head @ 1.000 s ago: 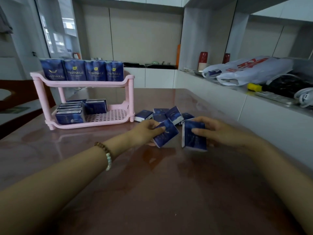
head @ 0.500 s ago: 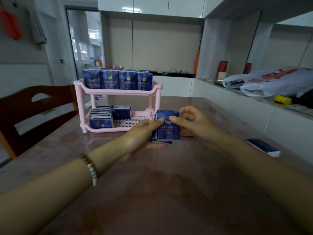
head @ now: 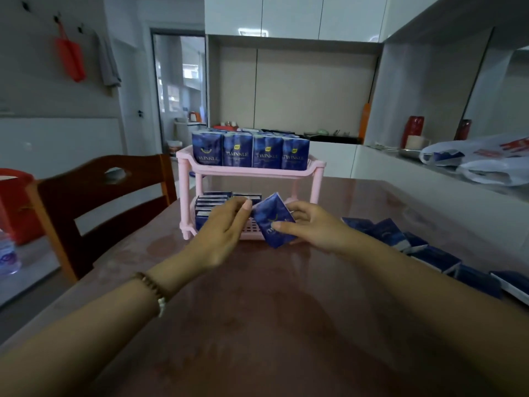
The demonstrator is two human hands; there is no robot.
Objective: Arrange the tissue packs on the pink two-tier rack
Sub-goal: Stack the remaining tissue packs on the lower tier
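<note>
The pink two-tier rack [head: 248, 172] stands on the brown table [head: 257, 316] straight ahead. A row of blue tissue packs [head: 252, 151] stands upright on its top tier. More packs [head: 213, 201] lie stacked at the left of the bottom tier. My right hand [head: 313, 229] pinches a tilted blue tissue pack [head: 272, 217] in front of the bottom tier, thumb on its face. My left hand [head: 224, 227] grips the same pack at its upper left corner and hides part of the lower stack. Several loose packs [head: 429, 253] lie on the table to the right.
A wooden chair [head: 100, 196] stands at the table's left side, with a red bin [head: 14, 204] and a water bottle [head: 7, 253] beyond it. White plastic bags [head: 486, 164] and red cups [head: 413, 130] sit on the counter at right.
Both hands have carried the pack from the loose pile toward the rack's bottom tier, and it now tilts. My view has turned left, so the pile lies at the right.
</note>
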